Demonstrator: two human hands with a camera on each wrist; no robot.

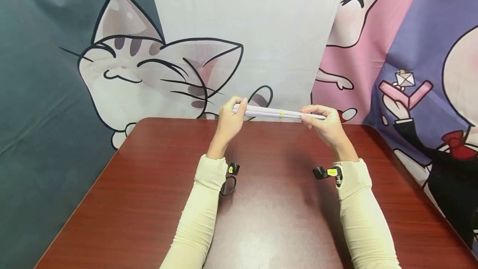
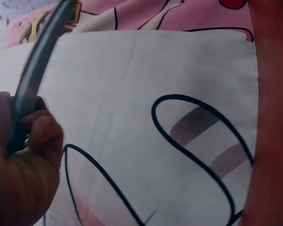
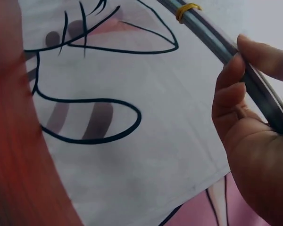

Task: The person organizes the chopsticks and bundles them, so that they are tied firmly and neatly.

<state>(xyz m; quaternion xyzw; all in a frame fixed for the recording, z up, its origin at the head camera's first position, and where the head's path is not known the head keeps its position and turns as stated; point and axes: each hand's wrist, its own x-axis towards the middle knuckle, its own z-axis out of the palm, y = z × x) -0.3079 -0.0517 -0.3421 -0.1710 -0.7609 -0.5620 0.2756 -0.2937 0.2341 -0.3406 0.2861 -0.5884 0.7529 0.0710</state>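
Note:
A long, slim whitish bundle (image 1: 263, 111) spans the space between my two hands, above the far edge of the table. It looks like thin sticks or tightly folded strips; which of these I cannot tell. A yellow rubber band (image 1: 281, 113) circles it near the middle. My left hand (image 1: 230, 121) pinches one end between thumb and fingers. At the other end my right hand (image 1: 328, 125) holds it in the same manner. Against the light, the bundle (image 3: 212, 40) appears dark grey in the right wrist view, its end partly hidden by the palm.
Below the hands lies a reddish-brown wooden table (image 1: 157, 186) with rounded far corners. A cloth backdrop (image 1: 284, 20) printed with cartoon figures hangs right behind it. Black wrist straps (image 1: 320, 173) jut inward from both pale sleeves (image 1: 364, 215).

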